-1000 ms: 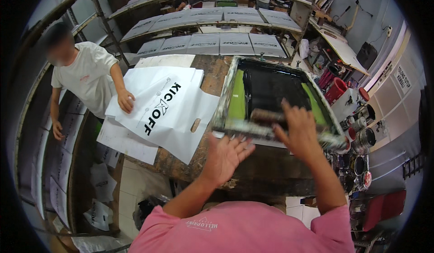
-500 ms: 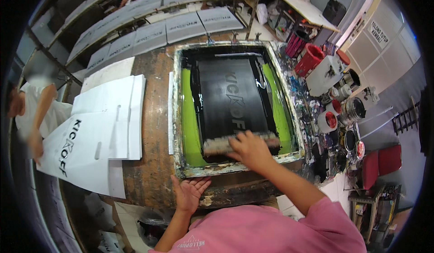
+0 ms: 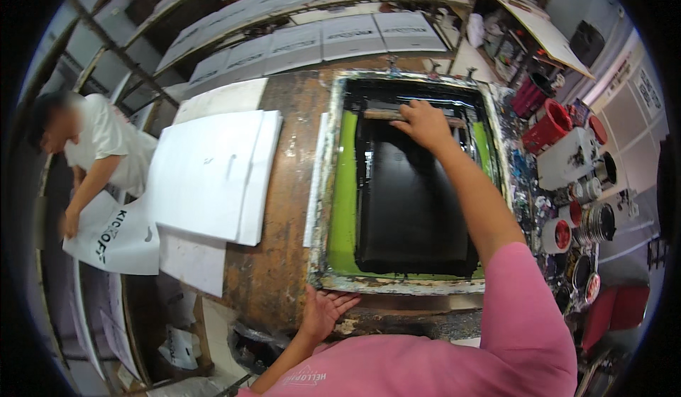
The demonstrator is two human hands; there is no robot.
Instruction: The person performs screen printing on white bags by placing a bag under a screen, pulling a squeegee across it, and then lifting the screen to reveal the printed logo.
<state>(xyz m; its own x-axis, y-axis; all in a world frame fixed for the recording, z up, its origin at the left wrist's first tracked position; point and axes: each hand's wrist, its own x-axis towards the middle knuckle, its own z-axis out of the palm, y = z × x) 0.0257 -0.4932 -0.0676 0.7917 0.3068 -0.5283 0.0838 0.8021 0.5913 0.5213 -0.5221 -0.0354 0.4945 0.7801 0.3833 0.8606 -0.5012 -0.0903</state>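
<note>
A screen-printing frame (image 3: 404,283) with a paint-crusted rim lies on the wooden table. Black ink (image 3: 418,213) covers the middle of its mesh, and green mesh (image 3: 343,198) shows along the sides. Near the far end of the screen, my right hand (image 3: 425,126) is closed on a squeegee (image 3: 379,114); its wooden bar shows on both sides of my fingers. At the frame's near left corner is my left hand (image 3: 328,313), palm up and fingers stretched out, holding nothing. Its fingertips are by the underside of the front rail.
To the left lies a stack of white sheets (image 3: 206,174). Beyond it a co-worker (image 3: 113,142) holds a printed white sheet (image 3: 117,237). Racks with printed sheets (image 3: 351,35) stand behind the table. Ink cans (image 3: 557,235) and a red bucket (image 3: 546,125) crowd the right side.
My right hand has pushed the squeegee from the near end to the far end, and ink now covers the lettering. The co-worker's printed sheet has come off the stack leftward. My view has shifted left.
</note>
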